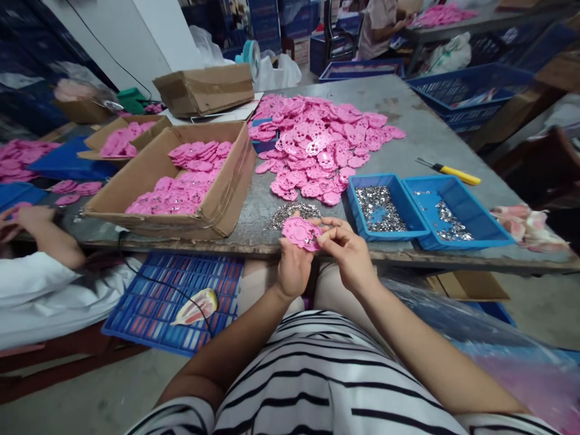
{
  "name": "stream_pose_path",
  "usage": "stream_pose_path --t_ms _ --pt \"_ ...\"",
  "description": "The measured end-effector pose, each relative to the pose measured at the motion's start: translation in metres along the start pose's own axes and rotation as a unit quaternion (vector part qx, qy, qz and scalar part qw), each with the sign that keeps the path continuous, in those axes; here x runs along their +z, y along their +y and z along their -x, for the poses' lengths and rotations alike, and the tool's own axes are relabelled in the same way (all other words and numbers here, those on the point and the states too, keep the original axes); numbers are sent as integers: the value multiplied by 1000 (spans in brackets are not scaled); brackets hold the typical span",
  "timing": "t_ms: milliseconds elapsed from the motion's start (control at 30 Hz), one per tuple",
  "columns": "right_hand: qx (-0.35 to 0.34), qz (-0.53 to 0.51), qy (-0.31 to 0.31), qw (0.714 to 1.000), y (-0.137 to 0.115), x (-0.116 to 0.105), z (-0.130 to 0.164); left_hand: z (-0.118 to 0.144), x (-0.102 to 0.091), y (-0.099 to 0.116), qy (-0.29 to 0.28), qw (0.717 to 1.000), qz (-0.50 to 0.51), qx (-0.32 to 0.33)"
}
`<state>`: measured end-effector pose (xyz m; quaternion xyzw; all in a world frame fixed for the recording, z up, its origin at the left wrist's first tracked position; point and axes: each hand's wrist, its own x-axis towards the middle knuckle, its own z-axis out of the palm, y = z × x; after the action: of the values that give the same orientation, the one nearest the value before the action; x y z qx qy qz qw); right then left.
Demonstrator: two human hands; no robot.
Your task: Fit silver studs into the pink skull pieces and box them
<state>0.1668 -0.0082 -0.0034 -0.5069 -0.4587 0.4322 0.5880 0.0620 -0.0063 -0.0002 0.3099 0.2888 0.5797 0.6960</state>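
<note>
A flat pink plastic piece (296,231) with a scalloped outline rests in my left hand (293,270), thumb and fingers closed around it at the table's front edge. With thumb and forefinger, my right hand (351,255) pinches the right edge of the same piece, where small silver metal bits show. Whether a loose metal part is also between those fingertips is too small to tell. Just beyond my hands lies a heap of small metal parts (296,212). A big pile of similar pink pieces (317,142) spreads behind it.
Two blue trays (423,232) of metal parts stand to the right, with a yellow-handled tool (457,175) behind. On the left is a cardboard box (212,217) of pink pieces. A co-worker's arm (54,235) is at far left. A blue crate (158,272) sits below the table edge.
</note>
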Motion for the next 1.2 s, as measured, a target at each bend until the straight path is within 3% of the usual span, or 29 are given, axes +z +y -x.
stream_pose_path --t_ms 233,733,1000,1133,1200 --pt "-15 13 -16 1000 -1 -3 -1 1 -2 -2 -22 1000 10 8" --pt "-44 55 -61 996 -6 -8 -2 1 -3 -3 -4 1000 -1 3" --pt "-69 131 -6 989 9 -10 -2 1 -2 -3 -5 1000 17 -25" --pt "-86 138 -2 987 2 -30 -13 0 -1 -1 -1 999 24 -46" --pt "-121 162 58 978 -12 -56 -27 -1 -2 1 -12 999 8 -53"
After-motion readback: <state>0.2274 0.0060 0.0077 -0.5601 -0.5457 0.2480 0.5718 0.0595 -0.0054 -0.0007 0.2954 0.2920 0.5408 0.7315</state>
